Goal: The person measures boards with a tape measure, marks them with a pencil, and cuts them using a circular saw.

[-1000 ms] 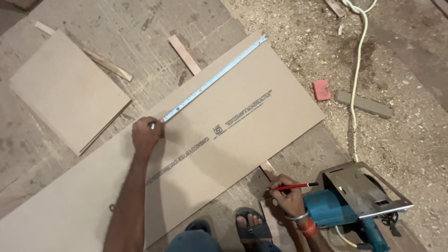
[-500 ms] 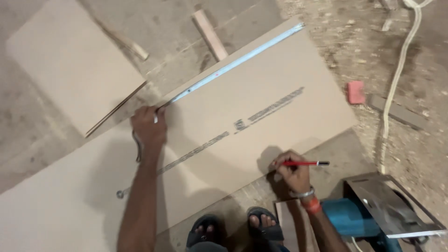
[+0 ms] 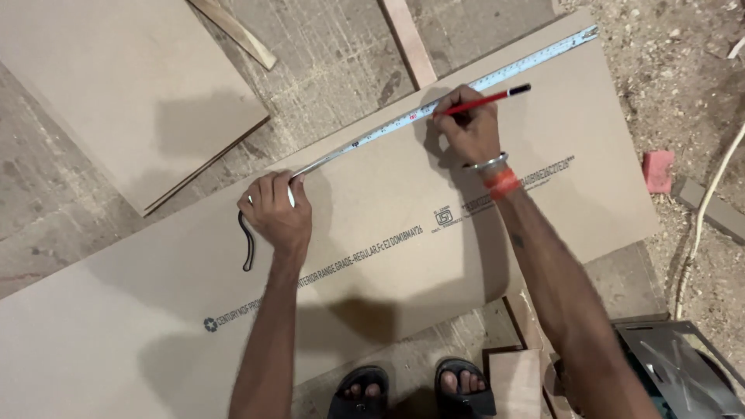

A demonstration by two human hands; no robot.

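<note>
Right hand (image 3: 468, 128) now up at tape (image 3: 434, 109)

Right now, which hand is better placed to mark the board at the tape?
Right. The right hand holds the pencil at the tape; the left hand pins the tape case on the board.

You get even, warm light from above; soft shadows fall below each hand (image 3: 278, 209) onto the board (image 3: 434, 256). Sharp, no glare.
</note>
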